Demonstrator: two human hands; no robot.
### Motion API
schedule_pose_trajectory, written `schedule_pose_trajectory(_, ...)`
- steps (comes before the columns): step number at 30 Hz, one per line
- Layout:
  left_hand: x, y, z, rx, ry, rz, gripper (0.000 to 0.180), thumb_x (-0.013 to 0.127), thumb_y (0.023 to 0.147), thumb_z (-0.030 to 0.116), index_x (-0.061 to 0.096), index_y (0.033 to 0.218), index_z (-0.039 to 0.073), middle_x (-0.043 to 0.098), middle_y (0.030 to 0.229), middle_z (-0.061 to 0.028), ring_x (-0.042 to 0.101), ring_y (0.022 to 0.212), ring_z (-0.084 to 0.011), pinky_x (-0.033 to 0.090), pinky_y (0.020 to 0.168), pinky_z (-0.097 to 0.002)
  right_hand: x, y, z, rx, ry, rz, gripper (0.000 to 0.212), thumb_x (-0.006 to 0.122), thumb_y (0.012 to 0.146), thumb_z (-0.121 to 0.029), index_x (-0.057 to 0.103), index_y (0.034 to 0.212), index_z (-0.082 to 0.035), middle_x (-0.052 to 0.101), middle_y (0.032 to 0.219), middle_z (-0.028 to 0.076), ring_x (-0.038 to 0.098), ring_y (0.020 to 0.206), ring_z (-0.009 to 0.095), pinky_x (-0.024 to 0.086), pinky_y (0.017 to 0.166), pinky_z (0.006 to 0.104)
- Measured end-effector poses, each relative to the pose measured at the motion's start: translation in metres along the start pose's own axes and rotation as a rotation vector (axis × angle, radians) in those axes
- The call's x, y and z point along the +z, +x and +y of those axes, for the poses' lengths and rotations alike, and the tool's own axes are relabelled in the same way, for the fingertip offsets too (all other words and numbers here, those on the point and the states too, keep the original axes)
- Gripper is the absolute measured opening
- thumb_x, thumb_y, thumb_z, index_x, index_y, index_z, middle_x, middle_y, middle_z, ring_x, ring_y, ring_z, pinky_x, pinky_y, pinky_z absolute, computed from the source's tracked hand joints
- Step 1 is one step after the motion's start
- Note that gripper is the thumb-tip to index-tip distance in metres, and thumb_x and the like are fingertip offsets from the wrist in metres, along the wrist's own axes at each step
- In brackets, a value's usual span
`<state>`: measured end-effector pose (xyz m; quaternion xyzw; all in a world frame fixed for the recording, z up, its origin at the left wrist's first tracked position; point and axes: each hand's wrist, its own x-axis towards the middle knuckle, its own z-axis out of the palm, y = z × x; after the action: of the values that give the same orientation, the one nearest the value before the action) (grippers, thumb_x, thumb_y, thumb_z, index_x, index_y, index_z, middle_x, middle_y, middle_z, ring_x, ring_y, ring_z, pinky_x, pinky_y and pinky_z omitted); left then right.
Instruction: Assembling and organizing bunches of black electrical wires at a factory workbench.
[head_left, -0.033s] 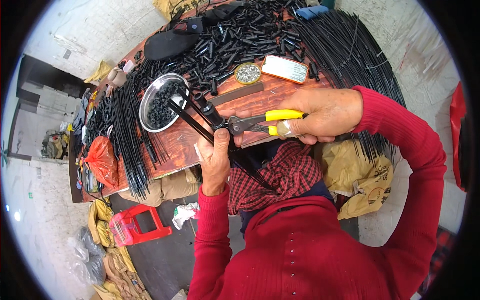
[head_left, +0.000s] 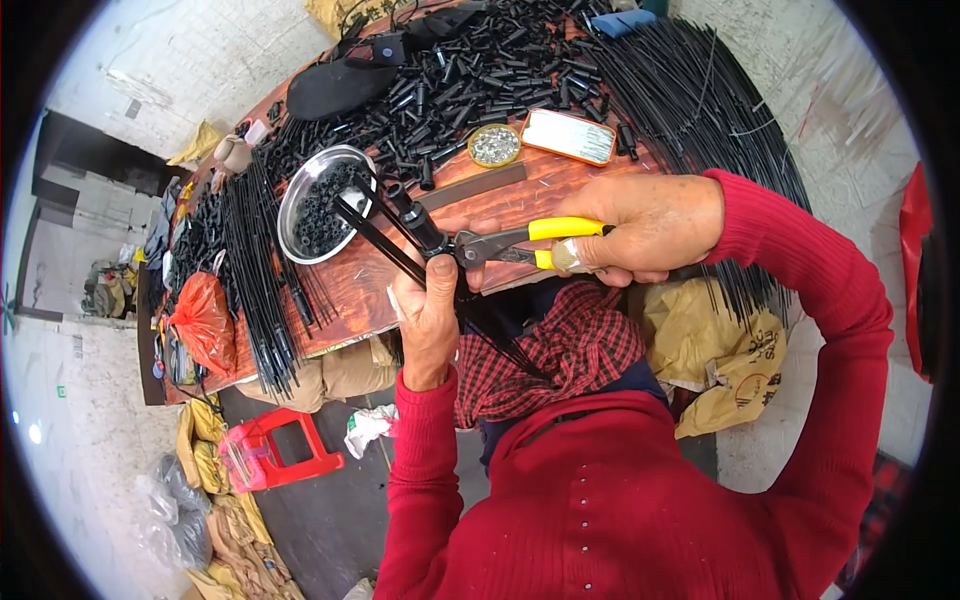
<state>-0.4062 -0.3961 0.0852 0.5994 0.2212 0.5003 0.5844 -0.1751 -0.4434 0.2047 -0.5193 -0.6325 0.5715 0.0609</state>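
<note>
One pair of yellow-handled pincers (head_left: 560, 229) was clamped in the fingers of the right hand (head_left: 652, 232), its head just beside one black tube (head_left: 424, 234) gripped, with several black rods (head_left: 378, 241), by the left hand's (head_left: 431, 322) fingers at the bench's (head_left: 505, 203) near edge.

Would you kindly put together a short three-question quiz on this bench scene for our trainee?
1. Which hand grips the pliers?
2. True or false: the metal bowl contains small black parts.
3. Fill in: seen from the person's side, the orange-rimmed tray lies to the ___ of the round yellow-rimmed tin.

Key:
1. The right hand.
2. True.
3. Right.
</note>
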Motion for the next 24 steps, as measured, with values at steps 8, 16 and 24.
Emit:
schedule_pose_trajectory(8,0.002,0.002,-0.003,-0.051,-0.012,0.081,0.037,0.052,0.101,0.032,0.053,0.119,-0.001,0.068,0.101,-0.0141,0.053,0.069,-0.0096,0.045,0.062,-0.0234,0.005,0.006,-0.01,0.07,-0.103,0.076,0.022,0.049,0.099,-0.022,0.054,0.108,-0.002,0.057,0.066,0.004,0.051,0.047,0.01,0.043,0.042,0.0259)
schedule_pose_trajectory(16,-0.008,0.001,-0.006,-0.033,-0.09,0.119,0.044,0.055,0.098,0.037,0.049,0.122,0.0,0.064,0.114,-0.0199,0.053,0.072,-0.0099,0.044,0.064,-0.0236,0.064,0.042,0.032,-0.235,0.009,0.315,0.02,0.049,0.099,-0.019,0.054,0.107,-0.002,0.055,0.068,0.003,0.053,0.052,0.01,0.046,0.052,0.0275)
schedule_pose_trajectory(24,-0.025,0.0,-0.007,-0.03,-0.296,0.063,0.056,0.055,0.097,0.042,0.044,0.131,-0.002,0.058,0.126,-0.0222,0.05,0.071,-0.0095,0.042,0.062,-0.0234,0.062,0.034,0.018,-0.142,0.417,0.115,0.025,0.045,0.102,-0.025,0.053,0.113,-0.004,0.053,0.068,0.001,0.044,0.045,0.006,0.036,0.04,0.0209)
